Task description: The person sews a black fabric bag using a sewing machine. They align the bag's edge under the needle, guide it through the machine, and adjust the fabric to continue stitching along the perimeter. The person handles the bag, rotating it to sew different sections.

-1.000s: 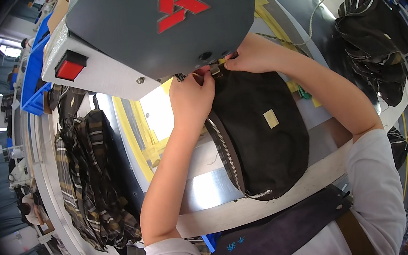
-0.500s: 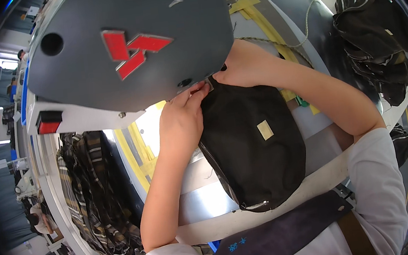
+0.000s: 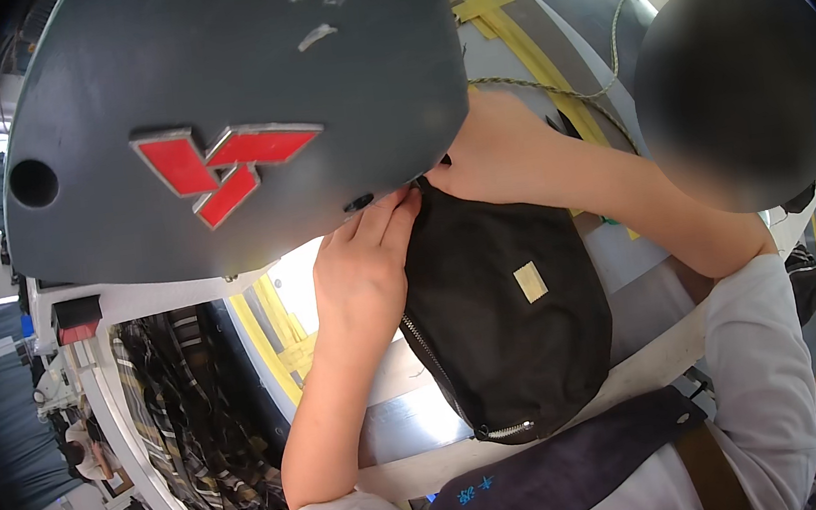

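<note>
A black fabric bag piece (image 3: 498,335) lies over the front of the sewing machine bed, with a small cream patch (image 3: 530,282) on it and a metal zipper (image 3: 429,353) along its left and lower edges. Its far end runs in under the dark grey sewing machine head (image 3: 305,55). Beside that head, my left hand (image 3: 362,275) has its fingers pressed together on the far left edge of the fabric. My right hand (image 3: 488,160) grips the far right edge with the thumb on top. The machine head hides some fingertips and the needle area.
Yellow tape strips (image 3: 531,50) mark the bed on both sides. A cord (image 3: 615,40) crosses the far right. Plaid and black fabric (image 3: 189,411) is heaped at the left. A dark blurred round shape (image 3: 736,87) covers the right, and another dark piece (image 3: 806,282) shows below it.
The machine head appears larger and further left as the view shifts. The bag's near end sits slightly lower in view. A dark blurred shape now covers the black bags at the right.
</note>
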`<state>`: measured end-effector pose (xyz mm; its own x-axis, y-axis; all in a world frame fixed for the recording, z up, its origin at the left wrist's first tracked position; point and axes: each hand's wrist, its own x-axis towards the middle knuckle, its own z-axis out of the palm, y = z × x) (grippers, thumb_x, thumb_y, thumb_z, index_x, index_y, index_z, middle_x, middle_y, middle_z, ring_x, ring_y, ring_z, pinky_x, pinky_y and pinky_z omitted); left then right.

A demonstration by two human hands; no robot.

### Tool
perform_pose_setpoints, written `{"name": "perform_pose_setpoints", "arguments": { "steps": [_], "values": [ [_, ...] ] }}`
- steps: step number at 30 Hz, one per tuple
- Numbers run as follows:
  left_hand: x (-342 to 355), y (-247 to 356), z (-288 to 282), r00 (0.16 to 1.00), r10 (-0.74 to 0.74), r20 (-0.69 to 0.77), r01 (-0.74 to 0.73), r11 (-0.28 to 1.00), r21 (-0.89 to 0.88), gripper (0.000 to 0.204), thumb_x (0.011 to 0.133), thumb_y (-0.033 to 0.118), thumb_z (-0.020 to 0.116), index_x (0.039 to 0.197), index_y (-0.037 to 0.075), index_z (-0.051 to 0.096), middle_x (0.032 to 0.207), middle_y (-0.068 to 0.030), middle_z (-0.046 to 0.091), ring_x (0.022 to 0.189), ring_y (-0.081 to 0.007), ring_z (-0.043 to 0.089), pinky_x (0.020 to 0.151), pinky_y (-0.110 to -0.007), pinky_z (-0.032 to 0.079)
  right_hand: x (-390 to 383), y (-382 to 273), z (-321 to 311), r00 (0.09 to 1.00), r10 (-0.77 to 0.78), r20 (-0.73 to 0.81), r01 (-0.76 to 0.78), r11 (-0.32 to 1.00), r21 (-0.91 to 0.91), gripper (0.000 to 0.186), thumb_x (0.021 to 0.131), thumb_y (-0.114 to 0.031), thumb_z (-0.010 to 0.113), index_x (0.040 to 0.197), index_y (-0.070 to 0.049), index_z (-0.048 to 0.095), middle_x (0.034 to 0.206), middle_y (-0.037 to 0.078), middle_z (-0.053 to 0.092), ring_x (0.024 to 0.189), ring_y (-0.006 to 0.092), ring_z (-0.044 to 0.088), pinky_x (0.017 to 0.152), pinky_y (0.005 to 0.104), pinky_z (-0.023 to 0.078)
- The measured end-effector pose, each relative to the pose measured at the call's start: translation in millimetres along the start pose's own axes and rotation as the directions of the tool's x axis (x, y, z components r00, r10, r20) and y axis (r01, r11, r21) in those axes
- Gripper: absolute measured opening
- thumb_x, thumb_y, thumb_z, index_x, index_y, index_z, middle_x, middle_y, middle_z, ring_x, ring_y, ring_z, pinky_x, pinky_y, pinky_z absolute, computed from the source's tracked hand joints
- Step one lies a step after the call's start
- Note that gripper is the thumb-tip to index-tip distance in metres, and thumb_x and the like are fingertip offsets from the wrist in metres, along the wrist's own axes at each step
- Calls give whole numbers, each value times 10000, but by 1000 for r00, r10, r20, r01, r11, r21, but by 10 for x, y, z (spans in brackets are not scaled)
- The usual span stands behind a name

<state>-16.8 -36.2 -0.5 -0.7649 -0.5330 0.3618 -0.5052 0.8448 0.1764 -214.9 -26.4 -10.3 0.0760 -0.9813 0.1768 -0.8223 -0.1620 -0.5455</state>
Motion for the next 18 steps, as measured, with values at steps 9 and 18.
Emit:
{"name": "perform_pose_setpoints", "arguments": {
  "steps": [9,18],
  "values": [
    [0,-9,-36,1000,-9,25,10,999,-41,289,759,13,636,1044,41,670,1097,-61,651,974,-268,627,839,-373,516,99,94,55,999,32,18,-34,994,108,149,754,-195,640,810,-68,585,764,86,635,784,296,628,686,413,489],
    [-1,74,-49,999,-7,35,7,1000,-8,409,765,211,729,1136,55,655,1110,-94,624,1012,-289,603,893,-395,476,93,154,37,1000,-22,19,16,955,297,185,757,-219,689,808,-57,615,898,83,613,832,259,605,723,397,484]
  ]
}}
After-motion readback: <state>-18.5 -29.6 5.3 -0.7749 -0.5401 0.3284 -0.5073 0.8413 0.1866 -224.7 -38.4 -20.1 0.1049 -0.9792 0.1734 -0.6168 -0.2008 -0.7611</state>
